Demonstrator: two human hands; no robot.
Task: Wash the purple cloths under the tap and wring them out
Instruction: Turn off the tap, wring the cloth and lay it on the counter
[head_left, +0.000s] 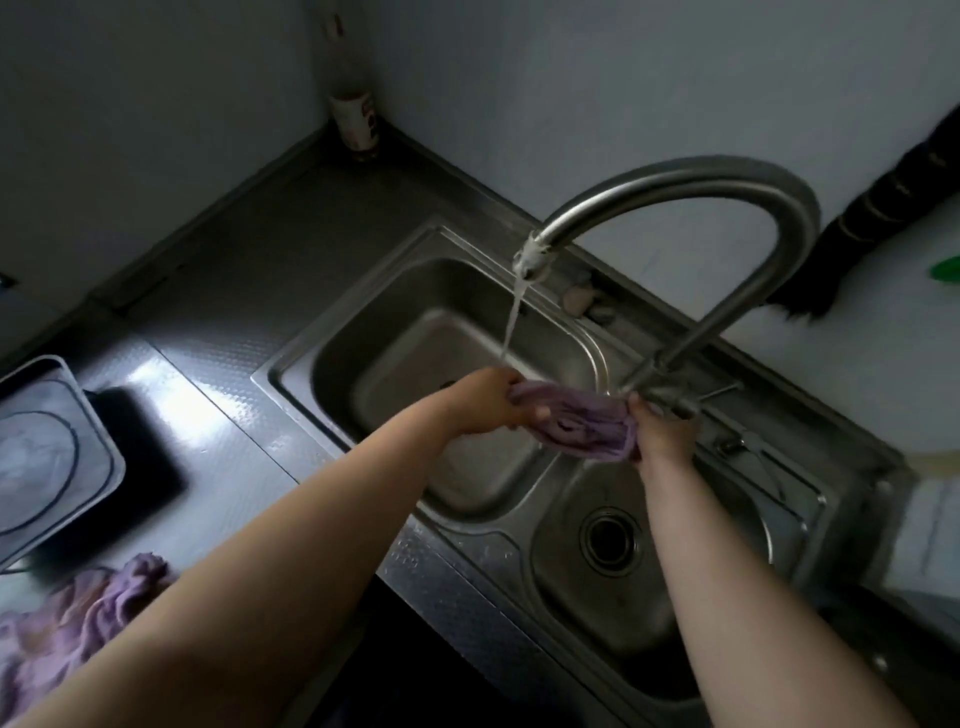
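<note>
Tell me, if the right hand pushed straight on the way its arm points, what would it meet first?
Probably the tap: its base rises just beyond the right hand, which grips the cloth. Depth is uncertain.

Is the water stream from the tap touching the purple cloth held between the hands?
Cannot tell. In the head view the water stream ends right behind the left hand, at the cloth edge, so the contact point is hidden.

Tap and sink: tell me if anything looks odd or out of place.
The tap spout tip is wrapped in something pale and ragged, and the stream falls thin, at a slant. It lands by the left hand, at the end of the cloth stretched to the right hand. Another cloth lies crumpled on the counter.
</note>
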